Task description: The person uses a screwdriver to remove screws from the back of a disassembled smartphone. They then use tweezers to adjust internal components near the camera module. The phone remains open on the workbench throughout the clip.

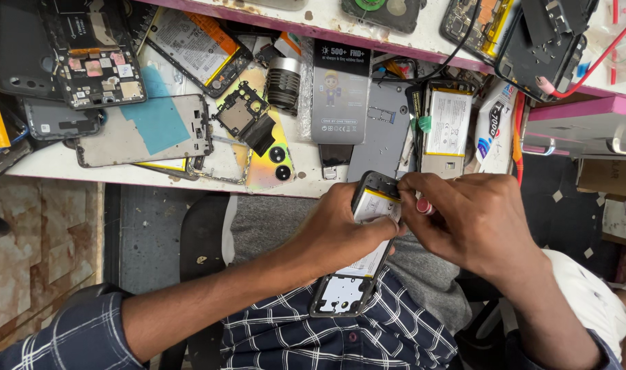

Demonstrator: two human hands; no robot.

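My left hand (340,229) grips an opened phone (354,274) around its middle, held over my lap with its back off and a white battery (376,205) showing. My right hand (464,216) is at the phone's far end, fingers pinched on a small tool with a red and white handle (423,205) that touches the top edge of the phone's frame. The tool's tip is hidden by my fingers.
A white workbench (53,161) ahead is crowded with phone parts: back covers, a circuit board (101,68), a loose battery (448,123), a shiny rear cover with camera rings (272,161), a dark packet (340,89). A pink shelf (587,109) stands right, with a red cable (601,58).
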